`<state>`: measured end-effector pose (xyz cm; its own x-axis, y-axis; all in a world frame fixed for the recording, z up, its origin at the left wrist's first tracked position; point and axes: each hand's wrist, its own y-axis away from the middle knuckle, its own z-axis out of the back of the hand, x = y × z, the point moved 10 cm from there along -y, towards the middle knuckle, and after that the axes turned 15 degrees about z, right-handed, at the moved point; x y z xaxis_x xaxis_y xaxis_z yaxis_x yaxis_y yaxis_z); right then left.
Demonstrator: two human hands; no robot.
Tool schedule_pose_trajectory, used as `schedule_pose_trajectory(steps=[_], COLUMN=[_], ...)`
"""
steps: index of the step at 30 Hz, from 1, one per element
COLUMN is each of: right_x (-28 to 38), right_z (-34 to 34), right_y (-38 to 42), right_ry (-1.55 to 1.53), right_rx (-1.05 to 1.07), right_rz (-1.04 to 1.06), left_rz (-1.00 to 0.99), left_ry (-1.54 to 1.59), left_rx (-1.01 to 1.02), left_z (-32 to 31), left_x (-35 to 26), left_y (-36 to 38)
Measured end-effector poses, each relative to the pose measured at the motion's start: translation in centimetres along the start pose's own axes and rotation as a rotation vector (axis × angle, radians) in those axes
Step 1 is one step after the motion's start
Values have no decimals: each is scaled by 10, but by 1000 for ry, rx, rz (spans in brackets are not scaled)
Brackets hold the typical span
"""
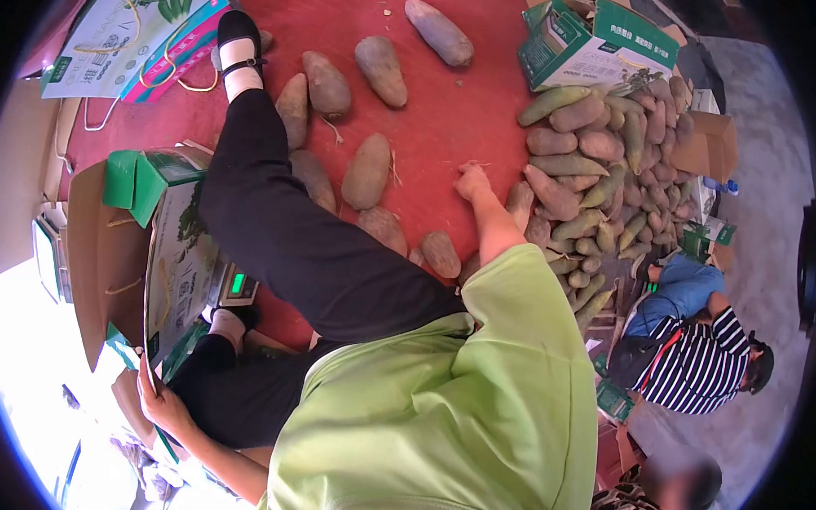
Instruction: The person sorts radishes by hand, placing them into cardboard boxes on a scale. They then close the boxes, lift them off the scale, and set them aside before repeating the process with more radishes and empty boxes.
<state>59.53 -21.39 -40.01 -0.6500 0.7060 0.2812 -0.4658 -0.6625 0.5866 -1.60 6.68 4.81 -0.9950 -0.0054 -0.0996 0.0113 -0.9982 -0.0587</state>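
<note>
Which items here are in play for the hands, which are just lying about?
In play: right hand reaching at the heap of long brown-green tubers; left hand gripping the open green-and-white cardboard box.

Lying about: loose brown tubers on the red mat, green-display weighing scale, far green carton.

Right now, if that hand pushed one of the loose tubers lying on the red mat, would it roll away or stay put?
The tuber is long, lumpy and tapered, so it would probably wobble or pivot rather than roll straight. It looks solid and thick, so likely stiff and fairly heavy. Its dull, rough skin suggests the right hand would not slip; the red mat looks flat.
</note>
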Motion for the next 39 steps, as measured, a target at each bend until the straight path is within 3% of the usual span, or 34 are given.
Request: schedule_pose_trajectory(steps=[1, 4, 8, 10, 14, 16, 18, 21, 26, 30, 32, 34, 39], right_x=[12, 20, 53, 57, 40, 7, 0, 25, 209, 351, 412, 460, 578], right_z=[-2, -34, -15, 0, 52, 59, 80, 123, 240, 333, 366, 391, 391], right_y=[-1, 11, 47, 54, 55, 45, 41, 31, 85, 140, 171, 201, 256], right_ry=[23, -95, -49, -53, -136, -649, -881, -827, -942, -955, -1102, -1271, -1483], right_rx=[-28, 61, 51, -36, -330, -392, -438, -444, -540, -553, -490, -410, 318], right_rz=[129, 84, 31, 92, 185, 210, 126, 290, 501, 842, 1120, 1248, 1727], left_rz=[7, 31, 62, 155, 121, 195, 161, 142, 118, 110, 102, 108, 141], left_ry=[-11, -6, 79, 67, 32, -11, -30, -34, -37, -30, -24, -35, -36], left_rx=[-20, -13, 2, 45, 23, 27, 11, 25, 16, 14, 11, 8, 30], left_z=[1, 0, 3, 2, 7, 12, 17, 15, 18, 18, 19, 19, 20], left_x=[0, 8, 1, 7, 4, -1, -6, -2, -1, -1, -1, -2, -1], left_y=[0, -1, -1, 0, -1, -1, -1, -1, 0, 0, 0, 1, 1])
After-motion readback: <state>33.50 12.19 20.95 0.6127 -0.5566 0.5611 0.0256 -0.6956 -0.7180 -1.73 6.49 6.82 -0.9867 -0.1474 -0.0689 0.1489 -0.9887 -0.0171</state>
